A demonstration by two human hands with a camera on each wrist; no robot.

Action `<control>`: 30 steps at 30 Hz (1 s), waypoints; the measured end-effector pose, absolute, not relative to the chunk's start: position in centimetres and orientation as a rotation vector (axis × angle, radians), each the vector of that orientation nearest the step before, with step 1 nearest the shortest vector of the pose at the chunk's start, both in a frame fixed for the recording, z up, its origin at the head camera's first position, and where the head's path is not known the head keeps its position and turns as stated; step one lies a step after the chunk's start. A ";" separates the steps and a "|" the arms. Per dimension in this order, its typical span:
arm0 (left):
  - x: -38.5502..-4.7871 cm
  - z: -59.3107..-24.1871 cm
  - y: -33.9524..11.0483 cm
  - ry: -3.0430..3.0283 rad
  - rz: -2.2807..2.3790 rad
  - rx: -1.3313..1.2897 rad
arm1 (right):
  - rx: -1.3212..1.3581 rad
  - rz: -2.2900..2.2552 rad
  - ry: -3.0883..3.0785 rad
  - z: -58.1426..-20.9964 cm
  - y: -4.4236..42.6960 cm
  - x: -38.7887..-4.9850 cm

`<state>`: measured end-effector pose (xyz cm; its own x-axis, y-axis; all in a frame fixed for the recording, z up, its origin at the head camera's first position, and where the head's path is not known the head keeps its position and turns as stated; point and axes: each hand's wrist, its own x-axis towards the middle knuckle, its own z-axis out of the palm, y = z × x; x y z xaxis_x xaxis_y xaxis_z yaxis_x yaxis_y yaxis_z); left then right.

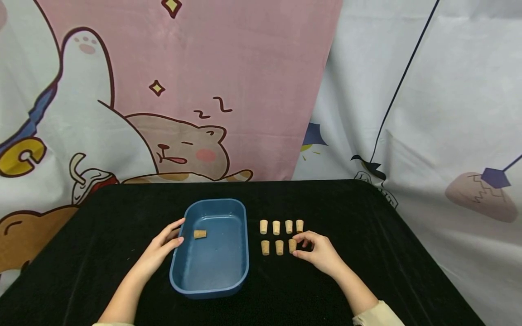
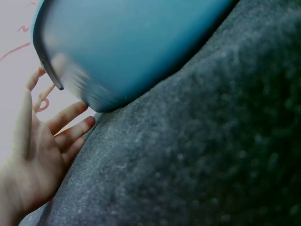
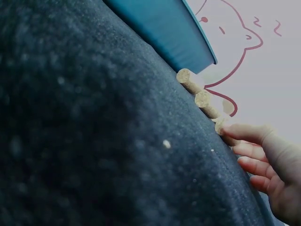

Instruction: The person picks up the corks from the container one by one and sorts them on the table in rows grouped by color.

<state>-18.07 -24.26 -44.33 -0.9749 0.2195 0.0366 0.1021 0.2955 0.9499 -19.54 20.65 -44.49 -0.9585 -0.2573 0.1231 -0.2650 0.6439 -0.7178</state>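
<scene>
A blue plastic basin (image 1: 209,271) stands on the black cloth, with one cork stopper (image 1: 200,234) lying on its side inside. Against the basin's left side, my left hand (image 1: 165,242) rests its extended fingertips near the rim. To the right of the basin, my right hand (image 1: 320,253) pinches a cork (image 1: 292,246) between thumb and fingertips, at the right end of the near row. Two more corks in that row (image 1: 265,247) stand upright beside it. Behind them is a far row of several upright corks (image 1: 276,227). In the right wrist view, the pinched cork (image 3: 219,126) is partly hidden by the thumb.
Black cloth (image 1: 326,299) covers the table, its far edge meeting a hanging cartoon-printed curtain (image 1: 244,90). A white printed sheet (image 1: 448,113) hangs at the right. Some pale specks (image 3: 167,144) dot the cloth in the right wrist view.
</scene>
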 end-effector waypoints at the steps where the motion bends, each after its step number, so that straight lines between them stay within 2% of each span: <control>1: -18.1 -44.4 -24.3 2.446 1.786 0.302 | 0.451 1.240 -2.840 -44.5 20.7 -19.5; 8: -18.1 -44.4 -24.3 2.448 1.787 0.290 | 0.477 1.156 -2.842 -44.2 20.7 -19.4; 17: -18.2 -44.5 -24.3 2.442 1.777 0.284 | 0.505 1.107 -2.763 -41.7 19.9 -18.8; 30: -18.3 -44.5 -24.3 2.449 1.769 0.267 | 0.733 1.289 -2.630 -38.3 15.3 -18.6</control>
